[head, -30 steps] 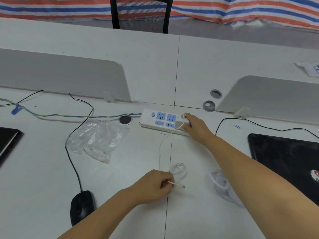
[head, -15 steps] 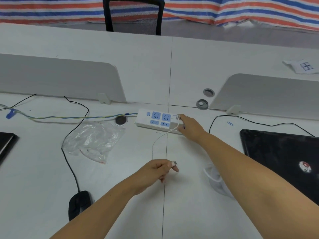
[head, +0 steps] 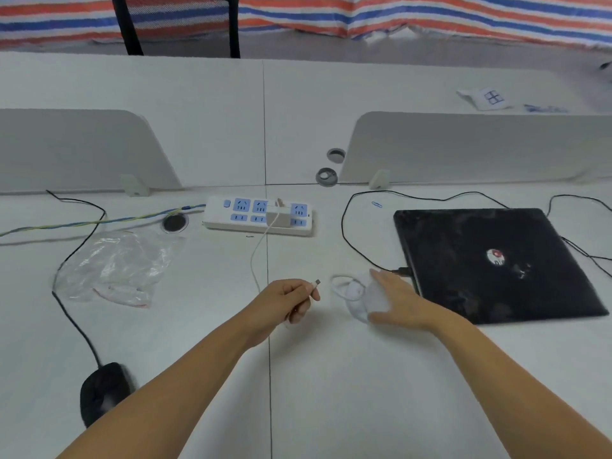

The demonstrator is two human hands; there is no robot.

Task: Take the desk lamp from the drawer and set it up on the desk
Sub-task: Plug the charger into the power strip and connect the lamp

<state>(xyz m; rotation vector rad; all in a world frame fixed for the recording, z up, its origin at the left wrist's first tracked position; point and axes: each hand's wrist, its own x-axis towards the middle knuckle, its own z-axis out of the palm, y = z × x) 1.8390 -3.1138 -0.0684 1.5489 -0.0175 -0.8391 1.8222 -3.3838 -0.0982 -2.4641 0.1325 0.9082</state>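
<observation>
Desk lamp [head: 362, 294], small, white and folded flat, lies on the desk [head: 331, 376] just left of a black laptop [head: 496, 263], the right hand [head: 395, 299] spread over it, fingers apart. The left hand [head: 288, 298] is pinched shut on the plug end of the white cable [head: 256, 260], which runs slack to an adapter [head: 278, 217] in the power strip [head: 258, 215]. A hard tug could unseat the adapter (or drag the lamp). Around them: plastic bag [head: 116, 266], mouse [head: 104, 389], grey dividers [head: 79, 147], striped tarp [head: 397, 14] behind.
</observation>
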